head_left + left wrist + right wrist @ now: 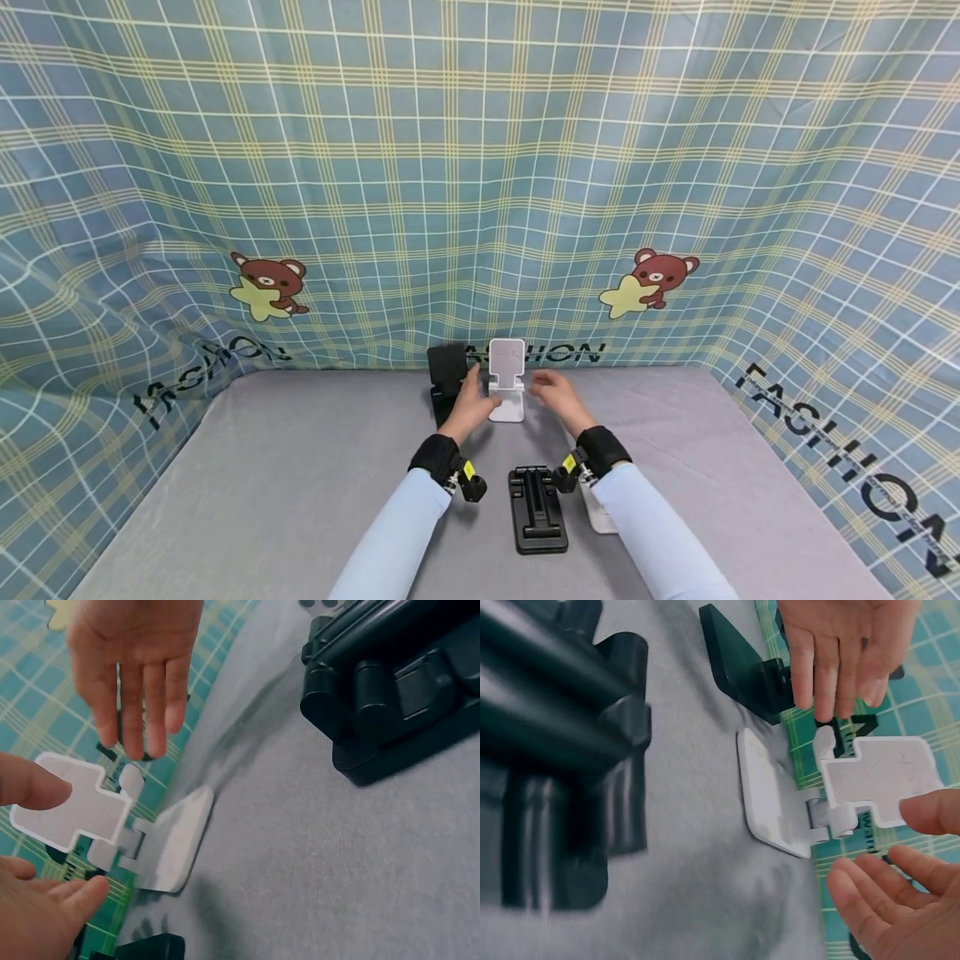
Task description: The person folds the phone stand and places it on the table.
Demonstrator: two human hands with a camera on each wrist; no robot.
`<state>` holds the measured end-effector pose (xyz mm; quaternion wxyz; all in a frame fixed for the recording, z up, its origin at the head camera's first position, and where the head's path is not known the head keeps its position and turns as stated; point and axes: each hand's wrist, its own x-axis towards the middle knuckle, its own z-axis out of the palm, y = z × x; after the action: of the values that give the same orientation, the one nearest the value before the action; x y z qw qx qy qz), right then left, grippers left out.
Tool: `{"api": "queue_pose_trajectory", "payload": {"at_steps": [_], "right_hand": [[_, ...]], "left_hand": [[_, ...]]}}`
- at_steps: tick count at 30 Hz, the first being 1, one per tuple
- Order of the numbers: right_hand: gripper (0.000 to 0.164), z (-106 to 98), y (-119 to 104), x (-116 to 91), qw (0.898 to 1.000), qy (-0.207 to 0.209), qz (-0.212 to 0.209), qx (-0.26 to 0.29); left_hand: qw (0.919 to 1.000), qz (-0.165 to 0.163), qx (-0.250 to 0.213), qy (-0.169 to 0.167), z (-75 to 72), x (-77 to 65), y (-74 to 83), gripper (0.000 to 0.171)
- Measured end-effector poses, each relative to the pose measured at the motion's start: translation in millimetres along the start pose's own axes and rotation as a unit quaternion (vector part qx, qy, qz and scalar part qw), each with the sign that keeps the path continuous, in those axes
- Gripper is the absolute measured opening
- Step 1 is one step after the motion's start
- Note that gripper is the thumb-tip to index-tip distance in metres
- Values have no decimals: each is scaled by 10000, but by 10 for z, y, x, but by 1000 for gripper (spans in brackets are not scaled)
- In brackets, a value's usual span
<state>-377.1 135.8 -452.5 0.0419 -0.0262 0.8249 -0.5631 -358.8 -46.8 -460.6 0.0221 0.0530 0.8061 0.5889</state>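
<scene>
A white phone stand [507, 360] stands unfolded near the back of the table, its plate raised above a flat base. My left hand [469, 408] is at its left side, fingers extended. On the other side is my right hand [559, 400], a little apart from it with relaxed fingers. In the right wrist view the stand's plate [885, 776] lies between both hands, and neither seems to grip it. Just left of my left hand is an unfolded black phone stand [447, 367], its lower part partly hidden by that hand.
Nearer to me lies a folded black phone stand [538, 512]. Beside it a white one [600, 512] is mostly covered by my right forearm. Grey cloth [300, 483] covers the table, and a plaid curtain [450, 208] hangs behind and at both sides.
</scene>
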Motion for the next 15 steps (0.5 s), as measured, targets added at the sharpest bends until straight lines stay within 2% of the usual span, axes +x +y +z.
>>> {"api": "queue_pose_trajectory", "payload": {"at_steps": [3,8,15], "right_hand": [[47,69,9,66,9995,120,-63,278],[47,178,-13,122,9962,341,-152,787],[48,266,2,150,9889,323,-79,1451]], "left_hand": [[9998,26,-185,-4,25,46,-18,81],[9996,131,-232,38,71,130,-40,82],[9993,74,-338,110,137,182,-60,80]]}}
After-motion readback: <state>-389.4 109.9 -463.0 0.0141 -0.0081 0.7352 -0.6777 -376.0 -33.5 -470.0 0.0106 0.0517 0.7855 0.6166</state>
